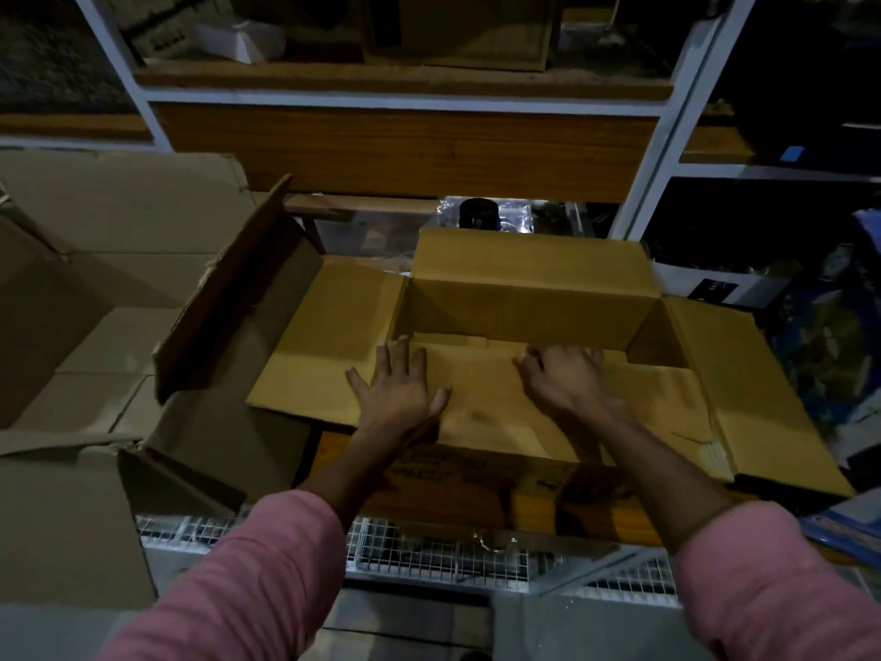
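Observation:
An open brown cardboard box (pixel 524 302) sits in front of me with its side flaps spread out left and right and its far flap standing up. The near flap (pixel 491 412) is folded inward over the opening. My left hand (pixel 398 386) lies flat on that flap near its left edge, fingers spread and straight. My right hand (pixel 565 374) rests on the same flap further right, with its fingers bent down at the flap's far edge. The box interior that shows looks empty. Both arms wear pink sleeves.
A larger open cardboard box (pixel 95 298) stands at the left, one flap raised beside the smaller box. A wooden shelf unit with white uprights (pixel 667 136) rises behind. A wire mesh rack (pixel 429 551) runs below the box. Dark clutter and blue items (pixel 824 336) crowd the right.

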A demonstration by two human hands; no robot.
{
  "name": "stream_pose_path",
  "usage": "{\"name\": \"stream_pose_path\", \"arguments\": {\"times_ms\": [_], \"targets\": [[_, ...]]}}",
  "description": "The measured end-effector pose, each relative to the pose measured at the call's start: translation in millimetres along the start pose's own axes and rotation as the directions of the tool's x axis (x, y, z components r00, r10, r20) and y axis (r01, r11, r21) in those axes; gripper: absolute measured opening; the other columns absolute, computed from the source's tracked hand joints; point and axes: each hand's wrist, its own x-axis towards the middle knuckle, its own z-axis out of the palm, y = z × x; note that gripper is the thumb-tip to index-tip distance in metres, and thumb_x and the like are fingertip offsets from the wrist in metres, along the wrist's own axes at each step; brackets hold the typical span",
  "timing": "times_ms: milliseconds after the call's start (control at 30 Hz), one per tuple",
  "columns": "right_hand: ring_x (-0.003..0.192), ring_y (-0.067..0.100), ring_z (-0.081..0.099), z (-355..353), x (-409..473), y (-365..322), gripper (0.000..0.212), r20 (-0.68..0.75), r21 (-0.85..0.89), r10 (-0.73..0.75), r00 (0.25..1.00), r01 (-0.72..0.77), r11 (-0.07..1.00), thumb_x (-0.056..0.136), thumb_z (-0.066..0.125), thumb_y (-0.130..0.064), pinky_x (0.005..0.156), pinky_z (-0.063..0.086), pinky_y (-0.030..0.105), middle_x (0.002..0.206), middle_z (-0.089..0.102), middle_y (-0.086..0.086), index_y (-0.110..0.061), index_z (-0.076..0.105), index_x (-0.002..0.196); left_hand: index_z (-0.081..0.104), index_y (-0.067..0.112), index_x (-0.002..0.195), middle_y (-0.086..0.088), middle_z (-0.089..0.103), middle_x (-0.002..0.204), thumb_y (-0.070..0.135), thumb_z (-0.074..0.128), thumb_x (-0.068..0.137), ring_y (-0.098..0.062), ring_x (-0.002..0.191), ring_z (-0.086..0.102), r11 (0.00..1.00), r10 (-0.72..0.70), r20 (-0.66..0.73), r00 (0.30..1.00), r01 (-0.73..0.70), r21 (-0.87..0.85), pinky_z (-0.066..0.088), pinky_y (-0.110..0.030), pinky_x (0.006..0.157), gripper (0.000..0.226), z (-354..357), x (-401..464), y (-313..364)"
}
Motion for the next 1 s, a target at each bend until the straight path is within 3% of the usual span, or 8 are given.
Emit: {"name": "stream_pose_path", "arguments": {"times_ms": [133,233,333,433,500,600,733,1000], "targets": [[0.078,0.029,0.062,-48,-4,-17,0.037,-0.240,0.097,-0.017,0.971,0.041,0.994,0.098,0.043,-0.044,0.081,0.052,0.045,0.080,0.067,0.007,-0.020,0.065,0.081,0.022,0.019,0.155,-0.010,0.016,0.165,0.066,0.018,0.097,-0.036,0.153,0.005,0.990,0.116,-0.155,0.981,-0.101,0.098,0.007,-0.074,0.112,0.073,-34,-5,16],[0.071,0.029,0.062,-76,-23,-26,0.037,-0.329,0.110,-0.021,0.944,0.060,0.992,0.099,0.050,-0.037,0.066,0.053,0.040,0.074,0.066,0.008,-0.016,0.064,0.073,0.056,0.018,0.127,-0.010,0.060,0.129,0.062,0.016,0.099,-0.032,0.125,0.051,0.970,0.208,-0.326,0.922,-0.153,0.187,0.023,-0.067,0.106,0.066,-65,-18,29],[0.061,0.020,0.054,-96,-44,-32,0.041,-0.193,0.116,-0.023,0.981,0.046,0.992,0.102,0.050,-0.038,0.055,0.042,0.030,0.068,0.061,0.003,-0.010,0.066,0.076,0.060,0.018,0.087,-0.007,0.070,0.088,0.058,0.017,0.103,-0.027,0.078,0.062,0.962,0.257,-0.397,0.881,-0.196,0.190,0.039,-0.041,0.077,0.061,-97,-38,37],[0.065,0.012,0.054,-114,-68,-39,0.034,0.113,0.130,-0.011,0.994,-0.004,0.992,0.102,0.053,-0.038,0.056,0.038,0.025,0.079,0.065,0.001,-0.014,0.070,0.085,0.049,0.016,0.072,-0.010,0.063,0.084,0.055,0.022,0.104,-0.028,0.073,0.058,0.976,0.215,-0.226,0.950,-0.205,0.066,0.042,-0.036,0.068,0.057,-113,-57,39],[0.072,0.008,0.052,-117,-83,-42,0.026,0.292,0.134,0.013,0.956,-0.054,0.990,0.102,0.053,-0.038,0.062,0.039,0.025,0.083,0.061,-0.005,-0.023,0.066,0.084,0.051,0.014,0.075,-0.011,0.060,0.092,0.053,0.026,0.102,-0.028,0.083,0.057,0.983,0.182,-0.016,0.983,-0.182,-0.001,0.048,-0.040,0.078,0.054,-118,-69,40],[0.094,0.010,0.053,-104,-99,-44,0.015,0.428,0.062,0.057,0.902,-0.092,0.994,0.099,0.056,-0.041,0.087,0.043,0.033,0.103,0.058,-0.008,-0.032,0.065,0.095,0.061,0.015,0.107,-0.011,0.060,0.115,0.058,0.034,0.099,-0.029,0.101,0.058,0.983,0.181,0.252,0.951,-0.170,-0.063,0.048,-0.042,0.090,0.052,-117,-79,38],[0.116,0.018,0.052,-66,-124,-39,0.041,0.499,0.073,0.147,0.854,-0.211,0.975,0.094,0.060,-0.048,0.095,0.044,0.037,0.128,0.055,-0.003,-0.029,0.056,0.130,0.050,0.015,0.139,-0.010,0.054,0.138,0.054,0.046,0.099,-0.029,0.121,0.053,0.976,0.201,0.499,0.843,-0.129,-0.176,0.046,-0.040,0.095,0.056,-94,-93,30],[0.140,0.027,0.039,-2,-145,-7,0.053,0.275,-0.058,0.138,0.952,-0.126,0.990,0.098,0.056,-0.043,0.112,0.026,0.050,0.153,0.045,0.000,-0.034,0.040,0.147,0.046,0.018,0.138,-0.009,0.054,0.139,0.042,0.045,0.102,-0.032,0.128,0.047,0.963,0.226,0.292,0.930,-0.258,0.077,0.030,-0.057,0.108,0.043,-24,-99,-1]]}}
